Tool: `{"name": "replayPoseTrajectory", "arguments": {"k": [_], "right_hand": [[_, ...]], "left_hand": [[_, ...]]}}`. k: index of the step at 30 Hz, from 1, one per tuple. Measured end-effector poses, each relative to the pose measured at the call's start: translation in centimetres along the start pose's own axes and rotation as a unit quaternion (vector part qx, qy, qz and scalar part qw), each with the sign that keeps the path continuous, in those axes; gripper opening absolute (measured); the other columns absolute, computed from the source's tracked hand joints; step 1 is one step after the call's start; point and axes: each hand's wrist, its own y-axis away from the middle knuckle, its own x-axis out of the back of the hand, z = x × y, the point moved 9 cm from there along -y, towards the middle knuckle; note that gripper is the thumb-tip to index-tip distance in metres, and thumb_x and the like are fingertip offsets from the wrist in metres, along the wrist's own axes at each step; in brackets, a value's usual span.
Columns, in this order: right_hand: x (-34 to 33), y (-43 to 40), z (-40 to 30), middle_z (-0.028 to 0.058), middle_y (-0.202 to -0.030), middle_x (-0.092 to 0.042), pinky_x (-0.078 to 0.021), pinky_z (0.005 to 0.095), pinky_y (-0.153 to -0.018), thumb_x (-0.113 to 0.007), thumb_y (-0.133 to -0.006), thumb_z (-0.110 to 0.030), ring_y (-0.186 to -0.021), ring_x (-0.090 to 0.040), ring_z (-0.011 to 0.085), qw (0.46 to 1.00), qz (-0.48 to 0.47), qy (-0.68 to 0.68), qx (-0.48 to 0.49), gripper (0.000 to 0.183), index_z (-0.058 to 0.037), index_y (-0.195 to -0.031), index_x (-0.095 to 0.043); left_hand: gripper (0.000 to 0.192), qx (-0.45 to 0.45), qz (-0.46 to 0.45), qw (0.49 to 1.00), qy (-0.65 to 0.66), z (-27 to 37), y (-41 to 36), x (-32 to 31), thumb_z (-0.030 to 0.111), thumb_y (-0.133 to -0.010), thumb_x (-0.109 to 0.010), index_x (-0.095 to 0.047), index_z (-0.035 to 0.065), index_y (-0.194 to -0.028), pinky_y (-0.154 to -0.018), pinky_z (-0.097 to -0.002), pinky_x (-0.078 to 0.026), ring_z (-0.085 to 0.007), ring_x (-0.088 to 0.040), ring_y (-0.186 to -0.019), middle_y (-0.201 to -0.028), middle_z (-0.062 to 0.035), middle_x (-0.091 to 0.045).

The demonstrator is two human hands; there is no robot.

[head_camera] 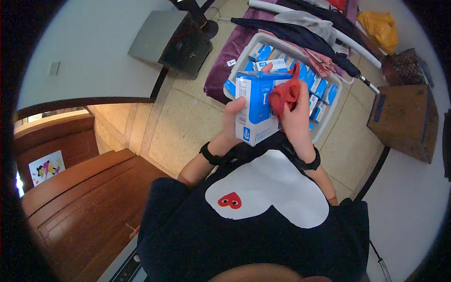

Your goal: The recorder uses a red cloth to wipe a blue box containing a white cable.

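My left hand (232, 116) holds a blue and white cardboard box (259, 109) by its side, its thumb on the face with a barcode. My right hand (299, 120) grips a crumpled red cloth (286, 97) and presses it against the box's right side. Beyond and partly beneath both hands stands a pale plastic bin (336, 102) full of smaller blue and white boxes (269, 65). The far fingers of my left hand are mostly hidden behind the box.
Behind the bin lie a folded dark umbrella (289, 35), a white tube (352, 42) and purple fabric (220, 75). A brown cardboard box (401, 120) stands right, a dark metal case (183, 46) upper left, wooden furniture (95, 197) lower left. An orange-yellow bag (378, 31) is at upper right.
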Motion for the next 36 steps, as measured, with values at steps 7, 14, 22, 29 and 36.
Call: {"name": "replayPoseTrajectory", "arguments": {"k": [7,14,22,29,36], "right_hand": [[0.2,0.2,-0.8,0.0080,-0.105,-0.054,-0.0436,0.0286,-0.085,-0.054,-0.082,0.007,-0.097,-0.053,0.0183,0.999,0.014,0.026,0.024,0.041,-0.0029,-0.120,-0.044],[-0.6,0.5,0.3,0.0074,-0.109,-0.054,-0.0446,0.0286,-0.085,-0.051,-0.087,0.003,-0.097,-0.054,0.0171,0.977,-0.003,-0.177,-0.122,0.041,-0.0035,-0.127,-0.045],[-0.4,0.5,-0.7,0.0071,-0.109,-0.054,-0.0437,0.0274,-0.085,-0.052,-0.091,-0.005,-0.097,-0.052,0.0153,0.999,-0.024,0.008,0.022,0.037,-0.0030,-0.127,-0.044],[-0.7,0.9,1.0,0.0066,-0.108,-0.053,-0.0420,0.0266,-0.087,-0.054,-0.092,-0.008,-0.100,-0.052,0.0148,0.976,-0.022,-0.190,-0.105,0.036,-0.0031,-0.125,-0.043],[-0.1,0.7,-1.3,0.0043,-0.103,-0.054,-0.0441,0.0281,-0.083,-0.052,-0.095,-0.016,-0.096,-0.053,0.0131,0.999,-0.012,0.020,0.028,0.026,-0.0044,-0.118,-0.047]], "left_hand": [[0.101,0.061,-0.009,0.993,-0.096,-0.8,1.7,1.1,0.046,-0.074,-0.066,-0.009,0.0105,-0.150,-0.098,-0.0349,-0.042,-0.0215,-0.052,-0.115,-0.135,-0.0105,-0.043],[0.079,0.122,0.012,0.989,-0.088,-2.8,3.3,4.1,0.049,-0.076,-0.066,-0.038,0.0057,-0.135,-0.093,-0.0380,-0.046,-0.0228,-0.057,-0.107,-0.121,-0.0096,-0.055],[0.081,0.093,-0.002,0.992,-0.081,-2.4,3.0,2.3,0.053,-0.077,-0.063,-0.037,0.0060,-0.137,-0.095,-0.0383,-0.045,-0.0227,-0.056,-0.109,-0.123,-0.0096,-0.054],[0.083,0.076,0.005,0.989,-0.126,-2.0,3.3,2.7,0.055,-0.076,-0.063,-0.036,0.0076,-0.138,-0.096,-0.0391,-0.044,-0.0229,-0.055,-0.112,-0.124,-0.0102,-0.053],[0.086,0.093,-0.003,0.991,-0.094,-2.3,3.7,2.8,0.055,-0.074,-0.065,-0.035,0.0081,-0.139,-0.097,-0.0392,-0.043,-0.0230,-0.054,-0.113,-0.124,-0.0099,-0.053]]}}
